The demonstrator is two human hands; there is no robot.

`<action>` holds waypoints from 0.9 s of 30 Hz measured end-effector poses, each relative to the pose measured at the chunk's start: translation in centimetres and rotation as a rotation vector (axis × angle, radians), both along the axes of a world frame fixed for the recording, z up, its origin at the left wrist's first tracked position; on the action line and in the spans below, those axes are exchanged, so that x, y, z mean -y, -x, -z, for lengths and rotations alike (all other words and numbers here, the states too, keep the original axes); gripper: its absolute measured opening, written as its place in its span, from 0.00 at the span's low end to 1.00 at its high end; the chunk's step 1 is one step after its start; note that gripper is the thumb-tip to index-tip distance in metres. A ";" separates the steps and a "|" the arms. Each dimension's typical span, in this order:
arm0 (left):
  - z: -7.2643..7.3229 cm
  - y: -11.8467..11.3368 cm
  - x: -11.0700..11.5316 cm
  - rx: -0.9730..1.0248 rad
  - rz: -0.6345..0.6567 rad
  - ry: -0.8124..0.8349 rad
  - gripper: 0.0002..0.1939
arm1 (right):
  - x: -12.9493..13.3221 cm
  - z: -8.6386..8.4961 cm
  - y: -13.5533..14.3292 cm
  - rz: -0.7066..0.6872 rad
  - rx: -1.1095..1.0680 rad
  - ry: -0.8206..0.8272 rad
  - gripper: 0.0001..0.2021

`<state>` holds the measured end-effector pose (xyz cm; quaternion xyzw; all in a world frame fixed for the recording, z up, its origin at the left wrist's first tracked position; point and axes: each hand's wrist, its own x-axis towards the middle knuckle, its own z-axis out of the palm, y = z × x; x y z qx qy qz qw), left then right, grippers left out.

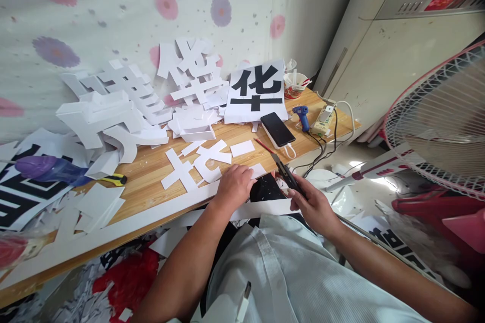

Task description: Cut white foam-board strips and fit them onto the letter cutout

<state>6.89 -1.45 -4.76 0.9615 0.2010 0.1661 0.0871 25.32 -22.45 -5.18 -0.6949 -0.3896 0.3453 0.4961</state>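
1 slim black cutter [290, 175] is pinched in the fingers of the right hand [313, 206] at the wood-grained worktop [144, 176]. The left hand [234, 184], fingers bunched, covers the end of 1 long, smooth white strip [125, 227] along the front edge; whether they pinch it cannot be told. 1 angular cutout [179, 170], 1 curved cutout [219, 153] and 1 flat rectangle [242, 148] lie just beyond, near 1 dark phone [278, 129] and 1 blue glue gun [302, 117].

i get one head-worn feed, facing forward and down over the nearby table [146, 176] to the flowered curtain [129, 15] behind it.
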 end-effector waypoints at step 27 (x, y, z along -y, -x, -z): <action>-2.2 2.7 2.0 -0.315 -0.206 0.010 0.14 | -3.0 3.2 -1.5 -0.266 0.037 0.087 0.21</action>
